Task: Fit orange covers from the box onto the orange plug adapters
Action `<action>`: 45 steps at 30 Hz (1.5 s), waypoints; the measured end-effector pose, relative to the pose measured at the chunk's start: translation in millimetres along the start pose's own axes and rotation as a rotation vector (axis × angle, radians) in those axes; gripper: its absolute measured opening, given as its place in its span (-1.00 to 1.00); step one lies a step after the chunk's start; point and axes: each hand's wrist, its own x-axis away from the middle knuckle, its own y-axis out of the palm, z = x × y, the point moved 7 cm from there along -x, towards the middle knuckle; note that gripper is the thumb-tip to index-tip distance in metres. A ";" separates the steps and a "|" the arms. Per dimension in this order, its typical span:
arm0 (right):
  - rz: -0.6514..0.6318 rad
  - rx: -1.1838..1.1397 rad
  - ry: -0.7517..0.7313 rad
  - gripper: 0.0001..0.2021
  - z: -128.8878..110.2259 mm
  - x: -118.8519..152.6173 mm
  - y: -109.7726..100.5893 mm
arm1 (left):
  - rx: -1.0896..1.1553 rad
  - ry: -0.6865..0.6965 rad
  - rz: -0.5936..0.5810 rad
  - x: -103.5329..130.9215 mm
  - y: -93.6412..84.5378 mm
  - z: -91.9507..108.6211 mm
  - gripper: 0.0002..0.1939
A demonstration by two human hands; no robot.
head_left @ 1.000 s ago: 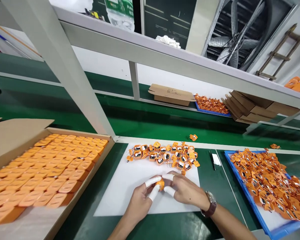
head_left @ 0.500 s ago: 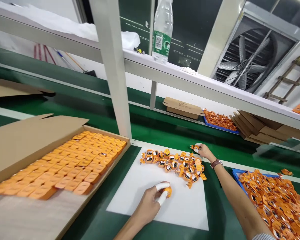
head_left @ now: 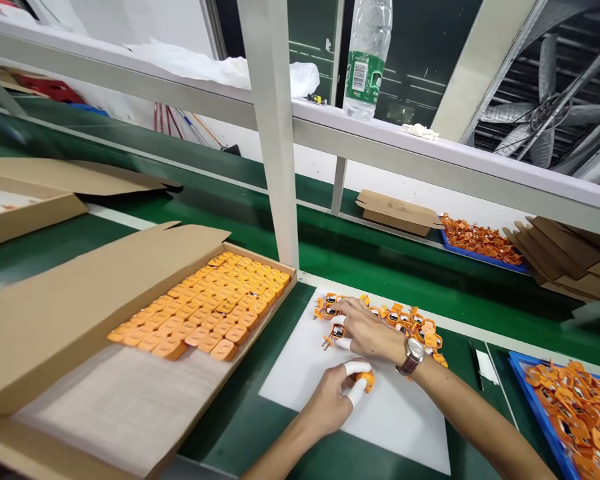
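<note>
My left hand (head_left: 333,397), with white covers on its fingertips, pinches a rounded orange plug housing (head_left: 365,381) over the white sheet (head_left: 395,420). Just above it, my right hand (head_left: 363,327) reaches across to the left end of a group of orange plug parts (head_left: 400,317). Its covered thumb and fingers close around an orange plug with metal prongs (head_left: 336,332). Other parts of the group lie behind and under this hand, partly hidden. Several show dark and white insides. My right wrist wears a watch (head_left: 414,355).
An open cardboard box (head_left: 275,293) of orange housings in rows stands at the left. At the right sits a blue tray (head_left: 530,400) heaped with orange parts. A metal post (head_left: 275,147) rises behind the sheet. A plastic bottle (head_left: 365,73) stands on the shelf.
My right hand has come from the far edge, right of the group, to the group's left end with an orange plug. My left hand still holds its housing. The view has swung left.
</note>
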 end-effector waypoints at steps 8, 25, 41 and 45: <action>0.063 0.070 0.040 -0.78 7.5 7.4 0.5 | -0.043 0.034 0.010 1.2 0.0 5.9 -0.76; 0.353 -0.549 0.342 -0.58 -7.3 126.3 13.5 | 0.303 -0.221 0.143 -1.6 -25.0 -2.9 -0.54; 0.324 -0.754 0.449 -0.63 11.3 156.6 98.4 | -0.430 -0.010 0.462 51.3 -109.3 74.0 -0.58; 0.298 -0.748 0.444 -0.47 17.7 161.6 108.6 | -0.874 0.025 0.869 96.2 -200.9 120.4 -0.57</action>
